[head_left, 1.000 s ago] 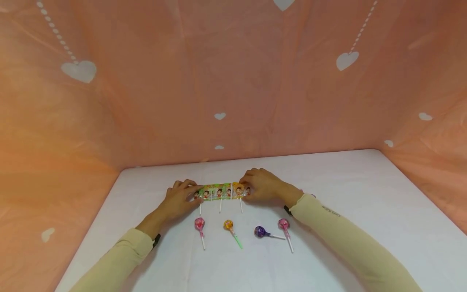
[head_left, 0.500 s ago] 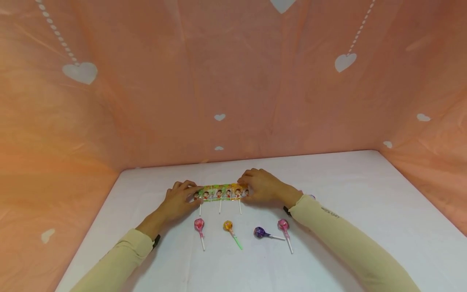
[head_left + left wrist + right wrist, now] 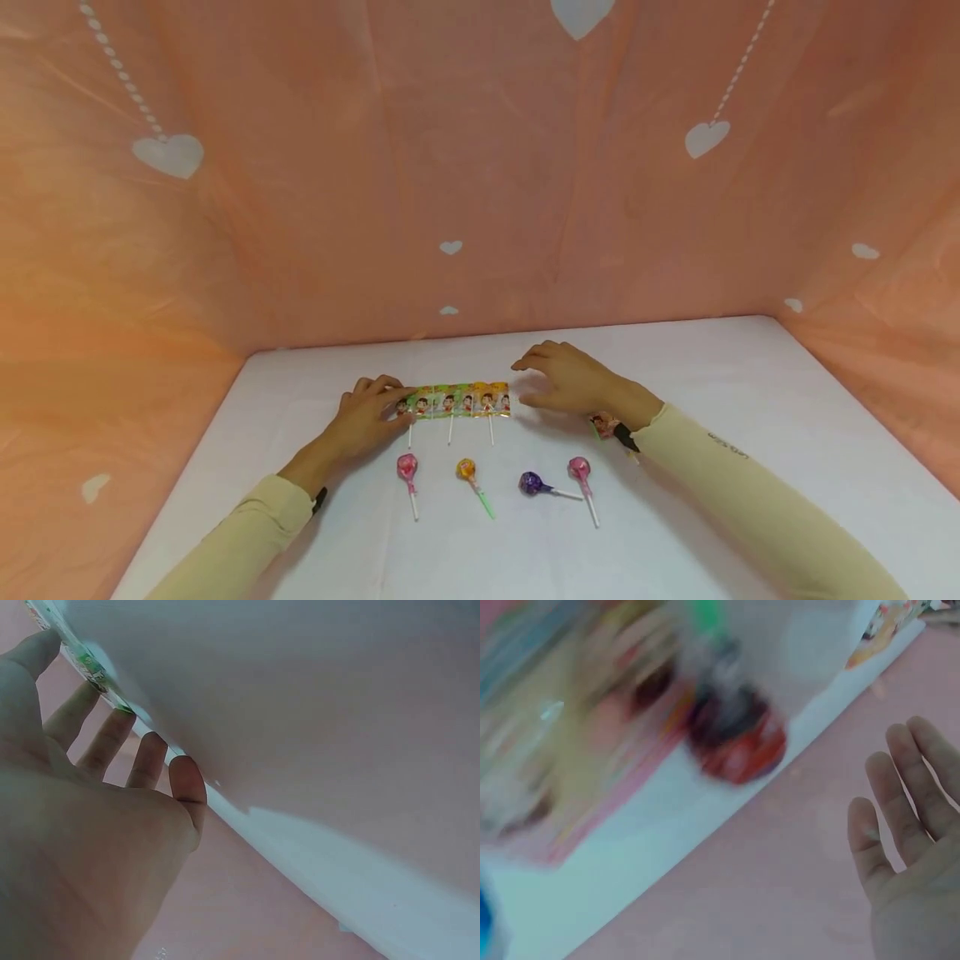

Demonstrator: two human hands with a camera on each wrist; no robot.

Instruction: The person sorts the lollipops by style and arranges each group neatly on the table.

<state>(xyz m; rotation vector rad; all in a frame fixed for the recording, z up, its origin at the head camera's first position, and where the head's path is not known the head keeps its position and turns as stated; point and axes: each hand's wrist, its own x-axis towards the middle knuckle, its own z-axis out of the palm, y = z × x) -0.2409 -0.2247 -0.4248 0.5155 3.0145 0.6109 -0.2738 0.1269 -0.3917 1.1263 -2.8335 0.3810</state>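
Three flat-wrapped lollipops lie edge to edge in a row on the white table: a left green one, a middle green one and an orange one. Their white sticks point toward me. My left hand rests at the row's left end, thumb and fingertips touching the green wrapper with fingers fairly straight. Just right of the orange wrapper, my right hand is apart from the row with fingers spread, holding nothing. Another wrapped lollipop shows partly beneath the right wrist.
Nearer me lie ball lollipops: a left pink one, a yellow one with a green stick, a purple one and a right pink one. The right wrist view shows a blurred red ball lollipop. A peach curtain hangs behind.
The orange lollipop shifted slightly left against the row. My right hand then let go of its right end and moved right, uncovering a wrapped lollipop under the wrist. The left hand stayed.
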